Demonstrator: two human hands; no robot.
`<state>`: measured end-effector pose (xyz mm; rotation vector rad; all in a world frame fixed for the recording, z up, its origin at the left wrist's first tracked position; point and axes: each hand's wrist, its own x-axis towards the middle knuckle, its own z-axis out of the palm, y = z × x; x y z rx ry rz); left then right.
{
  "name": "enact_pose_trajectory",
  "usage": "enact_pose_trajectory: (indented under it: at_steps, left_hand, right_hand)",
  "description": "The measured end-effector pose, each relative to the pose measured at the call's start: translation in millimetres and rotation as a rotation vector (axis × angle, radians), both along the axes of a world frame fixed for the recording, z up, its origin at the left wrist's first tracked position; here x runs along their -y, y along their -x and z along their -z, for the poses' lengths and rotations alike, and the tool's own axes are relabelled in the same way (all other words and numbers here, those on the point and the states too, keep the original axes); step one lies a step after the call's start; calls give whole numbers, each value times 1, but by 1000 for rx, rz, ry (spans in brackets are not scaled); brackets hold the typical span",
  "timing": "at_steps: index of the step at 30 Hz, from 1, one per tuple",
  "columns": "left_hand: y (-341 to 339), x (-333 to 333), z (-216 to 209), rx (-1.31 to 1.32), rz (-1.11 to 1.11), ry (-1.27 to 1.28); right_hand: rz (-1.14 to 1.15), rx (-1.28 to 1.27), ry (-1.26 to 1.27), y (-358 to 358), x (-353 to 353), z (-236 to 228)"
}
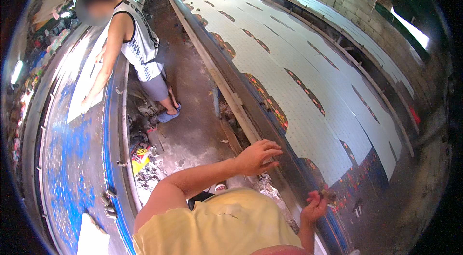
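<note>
My left hand (259, 156) hovers over the near edge of a long printing table to my right, fingers loosely spread, with nothing in it. Lower down, at the table's near end, my right hand (314, 208) is closed with its fingers curled up. A small brownish thing (329, 194) shows at those fingertips, too small to make out. Pale cut fabric panels (308, 125) lie flat in rows along this table. Between them show dark gaps with red and yellow specks (265, 98).
Across the aisle (193, 105), a co-worker (140, 43) leans over another long table (72, 158) stained blue, hands on a white sheet (89, 93). Scraps and a yellow packet (140, 159) litter the floor by that table. A block wall (347, 6) stands beyond the far table.
</note>
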<state>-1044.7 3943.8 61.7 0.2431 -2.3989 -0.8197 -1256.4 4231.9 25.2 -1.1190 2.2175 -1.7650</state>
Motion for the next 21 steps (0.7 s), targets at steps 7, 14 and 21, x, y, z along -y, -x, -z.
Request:
enact_pose_trajectory:
  at_steps: [7,14,21]
  left_hand:
    - [-71,25,-22,167,72,62]
    - [-140,66,-37,456,-179,228]
    - [-188,89,-20,626,-131,49]
  right_hand:
    - [-247,-362,22,-45,99,-18]
    - [-428,-480,147,-96,186,-43]
    - [-309,-147,332,-120,241,-27]
